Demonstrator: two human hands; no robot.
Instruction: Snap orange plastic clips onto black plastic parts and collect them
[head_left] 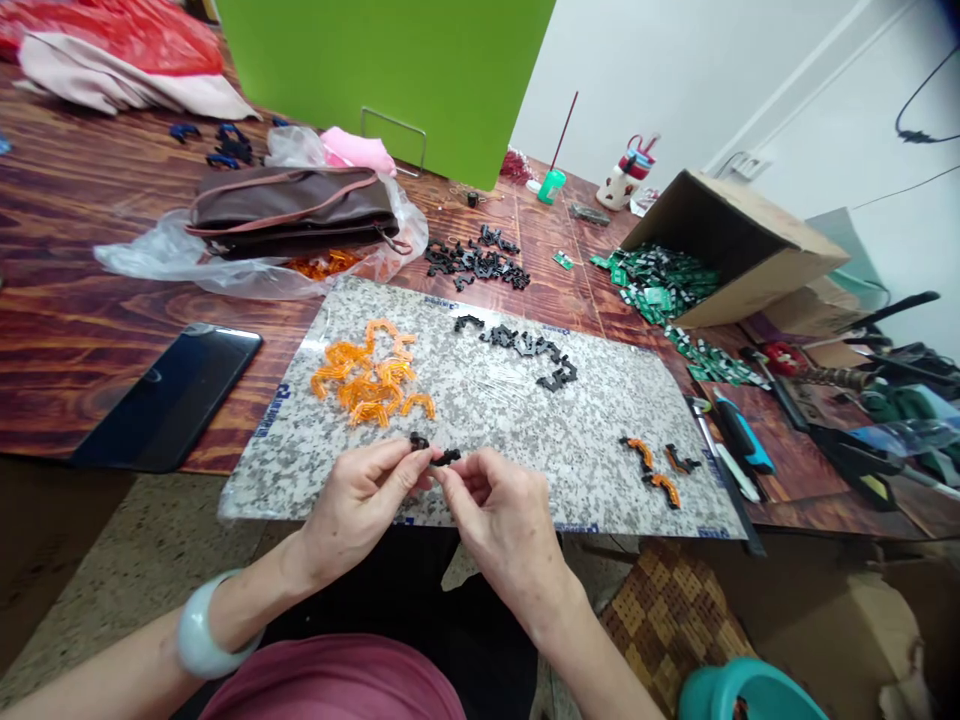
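Between my fingertips, above the front part of a speckled grey board (480, 400), is a small black plastic piece (448, 457). My left hand (367, 490) pinches its left side and my right hand (502, 500) grips its right side; the fingers hide part of it. Just beyond my left hand lies a pile of translucent orange curved pieces (367, 380). Farther back on the board, a row of black curved pieces (525, 345) stretches to the right. Several joined orange-and-black pieces (664, 490) lie near the board's right end.
A dark phone (172, 395) lies left of the board. Behind it are a brown bag (292, 205) on clear plastic and more black pieces (480, 262). A cardboard box (750, 240) spills green-and-white packets (660, 280). A blue-handled cutter (742, 435) lies at right.
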